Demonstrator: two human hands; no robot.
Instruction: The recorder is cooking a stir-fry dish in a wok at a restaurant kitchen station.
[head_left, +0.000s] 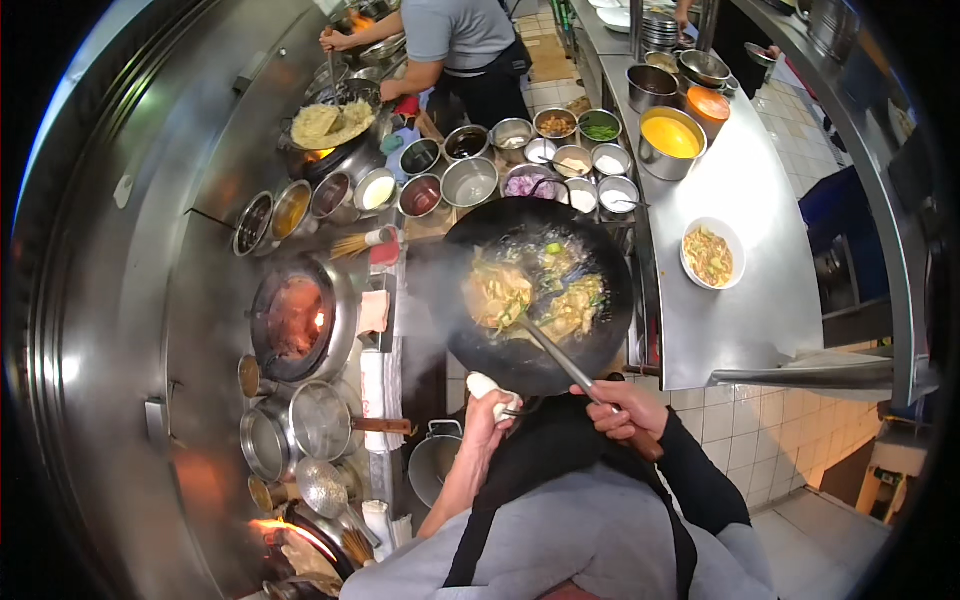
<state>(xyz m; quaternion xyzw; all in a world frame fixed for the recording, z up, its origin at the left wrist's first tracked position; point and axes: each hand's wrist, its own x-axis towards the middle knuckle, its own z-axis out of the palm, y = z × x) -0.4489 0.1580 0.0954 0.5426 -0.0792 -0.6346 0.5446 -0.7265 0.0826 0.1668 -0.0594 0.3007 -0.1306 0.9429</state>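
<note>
A large black wok (540, 367) is held in front of my body, off the burner. My left hand (487, 416) grips its near loop handle through a folded white cloth (489, 391). In my right hand (626, 411) is the wooden-ended handle of a long metal ladle (559, 354). The ladle's bowl lies under a heap of stir-fried food (501, 289) at the wok's left side. More of the food (574, 304), with green pieces in it, rests in the wok's right half. Steam or smoke drifts over the left rim.
At left is a glowing wok burner (296, 319); another flames at lower left (300, 536). Seasoning pots (469, 182) line the far side. On the right steel counter (679, 330) stand a white bowl of food (709, 255) and a pot of yellow liquid (671, 139). A co-worker (465, 45) cooks beyond.
</note>
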